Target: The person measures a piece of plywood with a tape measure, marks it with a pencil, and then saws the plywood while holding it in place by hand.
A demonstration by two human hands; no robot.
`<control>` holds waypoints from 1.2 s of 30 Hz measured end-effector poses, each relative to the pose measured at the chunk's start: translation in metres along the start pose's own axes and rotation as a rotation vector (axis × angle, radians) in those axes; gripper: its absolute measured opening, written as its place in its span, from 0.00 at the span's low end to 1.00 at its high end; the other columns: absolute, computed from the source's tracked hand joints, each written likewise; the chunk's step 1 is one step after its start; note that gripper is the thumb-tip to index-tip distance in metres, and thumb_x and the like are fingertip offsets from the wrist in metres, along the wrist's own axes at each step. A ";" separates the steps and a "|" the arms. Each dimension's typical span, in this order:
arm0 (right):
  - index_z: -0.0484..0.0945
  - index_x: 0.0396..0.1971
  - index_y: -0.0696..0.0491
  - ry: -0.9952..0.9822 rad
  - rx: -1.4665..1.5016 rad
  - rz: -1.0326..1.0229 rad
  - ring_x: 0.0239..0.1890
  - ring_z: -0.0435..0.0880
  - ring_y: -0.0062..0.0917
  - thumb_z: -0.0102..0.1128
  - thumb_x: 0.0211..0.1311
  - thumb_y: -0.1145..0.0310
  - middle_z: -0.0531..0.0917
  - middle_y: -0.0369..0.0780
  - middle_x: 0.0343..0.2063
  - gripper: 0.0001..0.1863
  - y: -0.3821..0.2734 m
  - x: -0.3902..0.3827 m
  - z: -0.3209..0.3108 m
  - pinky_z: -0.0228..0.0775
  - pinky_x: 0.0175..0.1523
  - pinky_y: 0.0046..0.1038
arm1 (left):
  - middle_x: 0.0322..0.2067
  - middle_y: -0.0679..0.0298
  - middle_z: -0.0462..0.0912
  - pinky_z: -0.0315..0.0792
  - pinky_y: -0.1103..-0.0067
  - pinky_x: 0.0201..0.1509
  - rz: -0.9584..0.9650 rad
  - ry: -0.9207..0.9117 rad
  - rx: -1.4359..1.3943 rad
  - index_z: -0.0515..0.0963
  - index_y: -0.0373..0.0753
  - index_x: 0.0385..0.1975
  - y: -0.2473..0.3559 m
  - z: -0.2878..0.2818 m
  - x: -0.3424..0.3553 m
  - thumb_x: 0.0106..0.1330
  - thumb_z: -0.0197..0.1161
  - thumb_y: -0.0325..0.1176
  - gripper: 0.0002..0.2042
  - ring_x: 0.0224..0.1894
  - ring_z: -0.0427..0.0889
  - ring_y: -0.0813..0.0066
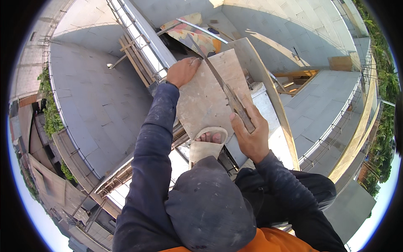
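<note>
A hand saw slants across a pale, dusty plywood board, its blade pointing to the far left. My right hand grips the saw's handle at the board's right side. At the board's far left corner, my left hand is closed on the edge, with part of its fingers hidden from view. My foot in a light-coloured sandal presses on the near edge of the board. The blade's far end reaches past the board's far edge.
A taller plywood panel stands along the right side. To the left run a metal-edged beam with rebar and several timber strips. Grey block walls surround the spot, with drops on both sides. A patterned cloth lies beyond.
</note>
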State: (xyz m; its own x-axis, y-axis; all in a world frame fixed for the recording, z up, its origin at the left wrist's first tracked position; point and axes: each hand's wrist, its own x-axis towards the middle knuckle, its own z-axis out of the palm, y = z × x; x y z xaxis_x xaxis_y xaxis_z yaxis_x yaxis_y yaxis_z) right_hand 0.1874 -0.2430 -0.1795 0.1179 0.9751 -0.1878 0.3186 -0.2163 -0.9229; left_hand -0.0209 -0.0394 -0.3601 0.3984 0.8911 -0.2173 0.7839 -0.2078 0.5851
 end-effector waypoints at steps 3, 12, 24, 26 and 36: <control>0.71 0.73 0.63 -0.042 -0.031 0.085 0.64 0.83 0.31 0.65 0.74 0.73 0.83 0.53 0.63 0.31 -0.007 0.000 0.002 0.71 0.69 0.30 | 0.48 0.49 0.90 0.80 0.57 0.57 -0.129 -0.008 -0.093 0.87 0.44 0.56 0.007 0.000 0.000 0.80 0.48 0.53 0.25 0.51 0.88 0.44; 0.72 0.72 0.66 -0.040 -0.115 0.151 0.59 0.88 0.34 0.64 0.74 0.73 0.87 0.56 0.57 0.30 -0.011 -0.045 -0.022 0.78 0.63 0.32 | 0.42 0.49 0.91 0.81 0.57 0.52 -0.119 0.021 -0.051 0.89 0.45 0.52 0.011 -0.001 0.000 0.80 0.50 0.55 0.25 0.46 0.89 0.43; 0.76 0.70 0.61 -0.056 0.016 0.114 0.58 0.89 0.36 0.64 0.76 0.71 0.88 0.53 0.57 0.26 -0.013 0.029 0.010 0.77 0.66 0.33 | 0.41 0.48 0.91 0.81 0.55 0.51 -0.117 0.070 -0.030 0.88 0.44 0.53 0.014 0.003 -0.003 0.81 0.49 0.55 0.25 0.45 0.89 0.43; 0.76 0.70 0.61 -0.001 -0.052 0.153 0.57 0.89 0.36 0.64 0.77 0.70 0.87 0.54 0.58 0.26 -0.026 -0.006 -0.001 0.77 0.67 0.33 | 0.41 0.48 0.91 0.80 0.55 0.51 -0.133 0.060 -0.020 0.88 0.44 0.53 0.013 0.003 -0.002 0.82 0.49 0.55 0.25 0.45 0.89 0.43; 0.79 0.64 0.65 -0.006 -0.088 0.077 0.56 0.87 0.32 0.66 0.76 0.68 0.88 0.53 0.55 0.23 0.002 0.079 0.028 0.75 0.63 0.31 | 0.43 0.47 0.91 0.79 0.54 0.55 -0.122 0.067 -0.011 0.87 0.43 0.53 0.018 0.001 -0.011 0.82 0.49 0.52 0.23 0.47 0.89 0.43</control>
State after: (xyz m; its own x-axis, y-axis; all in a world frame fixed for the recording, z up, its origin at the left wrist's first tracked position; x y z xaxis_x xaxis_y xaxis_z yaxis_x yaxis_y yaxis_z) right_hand 0.1712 -0.1655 -0.2058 0.1393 0.9557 -0.2593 0.3905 -0.2936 -0.8725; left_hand -0.0109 -0.0535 -0.3479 0.2673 0.9346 -0.2347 0.8191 -0.0920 0.5663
